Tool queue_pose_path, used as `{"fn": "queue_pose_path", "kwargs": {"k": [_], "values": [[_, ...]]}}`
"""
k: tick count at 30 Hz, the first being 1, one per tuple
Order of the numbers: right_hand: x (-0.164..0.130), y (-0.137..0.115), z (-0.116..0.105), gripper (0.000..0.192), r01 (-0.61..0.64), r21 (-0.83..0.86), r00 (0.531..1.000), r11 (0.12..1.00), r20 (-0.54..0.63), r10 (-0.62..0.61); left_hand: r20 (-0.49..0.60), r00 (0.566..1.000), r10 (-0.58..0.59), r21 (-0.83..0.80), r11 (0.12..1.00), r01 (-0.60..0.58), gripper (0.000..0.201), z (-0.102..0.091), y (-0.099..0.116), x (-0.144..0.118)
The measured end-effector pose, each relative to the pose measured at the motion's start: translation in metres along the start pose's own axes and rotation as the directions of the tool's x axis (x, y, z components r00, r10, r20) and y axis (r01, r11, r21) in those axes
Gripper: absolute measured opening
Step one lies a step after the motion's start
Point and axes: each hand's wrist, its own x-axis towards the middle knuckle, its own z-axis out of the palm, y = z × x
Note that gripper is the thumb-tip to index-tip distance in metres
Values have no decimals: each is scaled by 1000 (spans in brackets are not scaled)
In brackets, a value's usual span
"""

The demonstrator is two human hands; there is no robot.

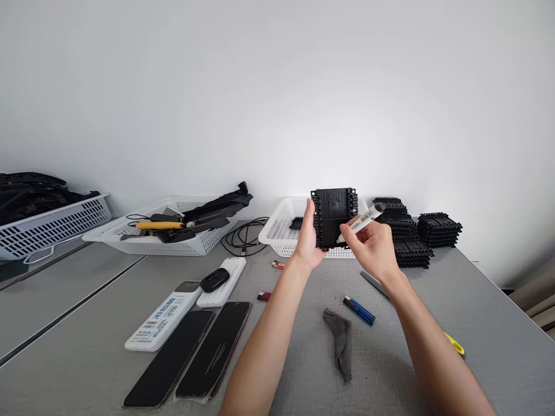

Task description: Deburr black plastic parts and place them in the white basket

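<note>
My left hand (309,240) grips a black ribbed plastic tray (333,202) by its left edge and holds it upright above the table. In my right hand (373,245) is a white marker pen (363,222), slanted with its tip end low against the tray's face. Whether the tip touches the plastic I cannot tell. Behind the tray stands a white perforated basket (277,231) with a black piece inside. Stacks of similar black plastic trays (410,252) are to the right of my right hand. Below my hands lie a blue lighter (359,310) and a crumpled grey cloth (340,344).
At left lie two dark phones (171,358), white power banks (165,318) and a black oval case (215,279). Farther back are a basket of tools (173,245), a coiled cable (243,237) and another basket (52,228). A yellow-handled tool (455,344) lies by my right forearm.
</note>
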Motion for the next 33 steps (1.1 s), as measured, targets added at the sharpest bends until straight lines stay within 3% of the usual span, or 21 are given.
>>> {"fn": "queue_pose_path", "kwargs": {"k": [17, 23, 26, 29, 33], "values": [[0, -4, -4, 30, 28, -101, 999, 994, 23, -26, 47, 999, -24, -33, 999, 25, 68, 6, -3, -2], [1, -3, -9, 30, -45, 194, 999, 980, 37, 38, 11, 999, -30, -5, 1000, 30, 72, 4, 0, -1], [2, -5, -13, 27, 18, 295, 999, 955, -54, -2, -40, 999, -31, -12, 999, 30, 72, 1, 2, 0], [2, -6, -13, 17, 89, 223, 990, 971, -123, -63, -81, 996, -40, -20, 999, 39, 68, 1, 3, 0], [0, -4, -9, 8, 134, -45, 983, 990, -119, -138, -90, 995, -51, -27, 998, 48, 66, 4, 3, -1]]}}
